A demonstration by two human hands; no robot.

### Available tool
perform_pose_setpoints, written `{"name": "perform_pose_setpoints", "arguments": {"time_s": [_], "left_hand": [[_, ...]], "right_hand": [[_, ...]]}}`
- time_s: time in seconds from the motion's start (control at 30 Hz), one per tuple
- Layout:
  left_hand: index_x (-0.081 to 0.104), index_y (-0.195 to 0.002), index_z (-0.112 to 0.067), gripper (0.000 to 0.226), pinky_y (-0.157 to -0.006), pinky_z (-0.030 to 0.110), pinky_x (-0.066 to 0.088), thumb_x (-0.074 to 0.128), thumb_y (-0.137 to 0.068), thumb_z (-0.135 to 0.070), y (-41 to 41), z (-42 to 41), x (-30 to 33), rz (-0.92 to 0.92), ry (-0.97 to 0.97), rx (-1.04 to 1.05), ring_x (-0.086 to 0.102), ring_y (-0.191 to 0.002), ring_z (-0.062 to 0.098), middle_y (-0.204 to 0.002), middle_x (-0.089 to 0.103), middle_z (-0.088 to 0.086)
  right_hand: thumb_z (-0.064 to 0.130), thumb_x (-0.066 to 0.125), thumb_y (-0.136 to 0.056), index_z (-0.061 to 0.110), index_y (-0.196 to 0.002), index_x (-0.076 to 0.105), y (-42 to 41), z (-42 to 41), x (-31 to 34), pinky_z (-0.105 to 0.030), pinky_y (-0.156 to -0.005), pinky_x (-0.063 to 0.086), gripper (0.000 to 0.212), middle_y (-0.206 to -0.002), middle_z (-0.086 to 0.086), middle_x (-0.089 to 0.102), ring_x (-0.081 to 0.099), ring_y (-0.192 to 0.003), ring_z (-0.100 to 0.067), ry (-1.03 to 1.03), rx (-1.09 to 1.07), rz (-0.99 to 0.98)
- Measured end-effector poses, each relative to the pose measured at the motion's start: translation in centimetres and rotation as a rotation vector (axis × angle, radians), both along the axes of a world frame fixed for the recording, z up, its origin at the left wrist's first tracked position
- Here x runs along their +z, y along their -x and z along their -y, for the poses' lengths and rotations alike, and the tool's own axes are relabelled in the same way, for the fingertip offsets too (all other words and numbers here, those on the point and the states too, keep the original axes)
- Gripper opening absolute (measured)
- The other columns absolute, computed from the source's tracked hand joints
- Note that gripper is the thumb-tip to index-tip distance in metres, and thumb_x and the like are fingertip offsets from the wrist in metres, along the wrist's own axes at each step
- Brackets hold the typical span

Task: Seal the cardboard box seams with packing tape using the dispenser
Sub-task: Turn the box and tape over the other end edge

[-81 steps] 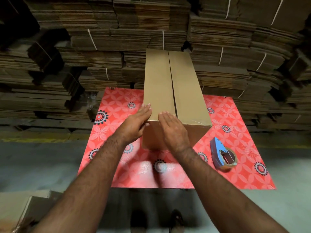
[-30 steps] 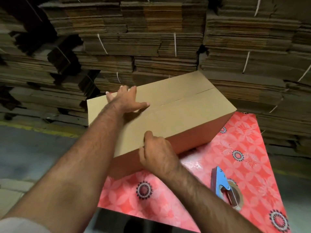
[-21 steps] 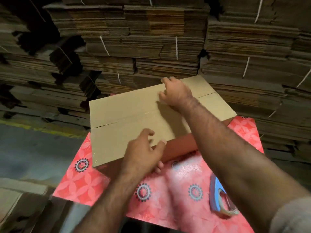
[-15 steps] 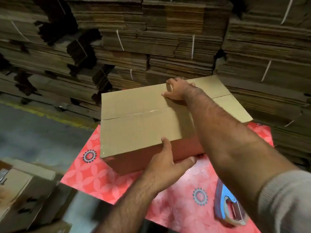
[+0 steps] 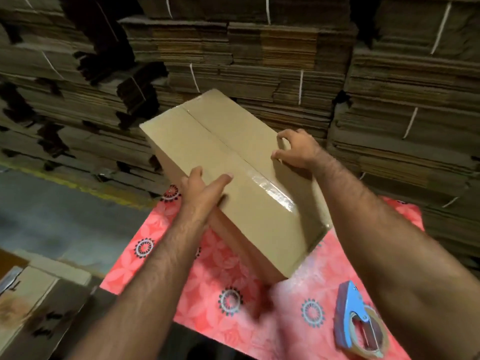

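Observation:
A closed brown cardboard box (image 5: 207, 152) lies at a diagonal on a red flowered table cover (image 5: 207, 276). Clear tape shines along the near part of its centre seam (image 5: 270, 188). My left hand (image 5: 204, 189) presses flat on the box's near left edge, fingers over the top face. My right hand (image 5: 296, 149) grips the right edge with curled fingers. A blue tape dispenser (image 5: 357, 326) with a roll of tape lies on the cover at the lower right, apart from both hands.
Tall stacks of flattened cardboard bundles (image 5: 259, 48) tied with white string fill the whole background. Another cardboard box (image 5: 33, 307) stands at the lower left beside the table. Grey floor with a yellow line (image 5: 78, 188) lies to the left.
The box has turned from crosswise to diagonal under both hands. My right hand went from the far top to the right edge; my left went from the near side to the left edge.

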State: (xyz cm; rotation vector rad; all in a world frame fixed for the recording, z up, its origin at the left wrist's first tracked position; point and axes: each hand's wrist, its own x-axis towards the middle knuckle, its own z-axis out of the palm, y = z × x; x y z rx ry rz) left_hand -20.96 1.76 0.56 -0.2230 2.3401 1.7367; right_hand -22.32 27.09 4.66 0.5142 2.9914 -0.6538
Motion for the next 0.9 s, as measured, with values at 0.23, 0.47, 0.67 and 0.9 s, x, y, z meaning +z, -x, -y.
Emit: {"name": "perform_pose_setpoints", "arguments": {"time_s": [0.23, 0.47, 0.67, 0.9], "left_hand": [[0.048, -0.141, -0.007, 0.086, -0.111, 0.036, 0.038, 0.080, -0.071, -0.046, 6.6, -3.8, 0.1, -0.142, 0.204, -0.340, 0.046, -0.133, 0.028, -0.146, 0.047, 0.016], [0.064, -0.117, -0.007, 0.057, -0.092, 0.029, 0.039, 0.080, -0.073, -0.040, 5.6, -5.5, -0.5, -0.198, 0.244, -0.675, 0.055, -0.114, 0.024, -0.121, 0.060, 0.011], [0.058, -0.131, -0.005, 0.071, -0.107, 0.037, 0.042, 0.073, -0.073, -0.041, 1.7, 0.0, -1.5, -0.353, 0.293, -0.860, 0.053, -0.121, 0.029, -0.129, 0.056, 0.018], [0.044, -0.146, -0.029, 0.082, -0.115, 0.026, 0.025, 0.057, -0.073, -0.064, -6.2, 6.8, -4.4, -0.390, 0.311, -0.790, 0.033, -0.142, 0.023, -0.156, 0.027, 0.012]], "right_hand": [[0.033, 0.070, -0.087, 0.011, -0.134, 0.056, -10.0, -0.3, -1.0, -0.031, -0.093, 0.040, 0.054, -0.122, -0.017, 0.054, 0.049, -0.120, -0.033, 0.045, -0.233, 0.031], [0.024, 0.073, -0.077, 0.012, -0.109, 0.061, -17.5, 3.2, -5.3, -0.021, -0.073, 0.031, 0.036, -0.110, -0.013, 0.056, 0.049, -0.105, -0.023, 0.169, -0.449, -0.053], [0.030, 0.068, -0.086, 0.016, -0.141, 0.050, -21.4, 8.8, -5.1, -0.019, -0.099, 0.031, 0.059, -0.138, -0.013, 0.045, 0.044, -0.129, -0.026, 0.134, -0.535, -0.137], [0.049, 0.051, -0.083, 0.014, -0.147, 0.045, -25.4, 15.1, -6.9, -0.029, -0.113, 0.026, 0.073, -0.157, -0.017, 0.028, 0.032, -0.143, -0.029, 0.113, -0.623, -0.206]]}}
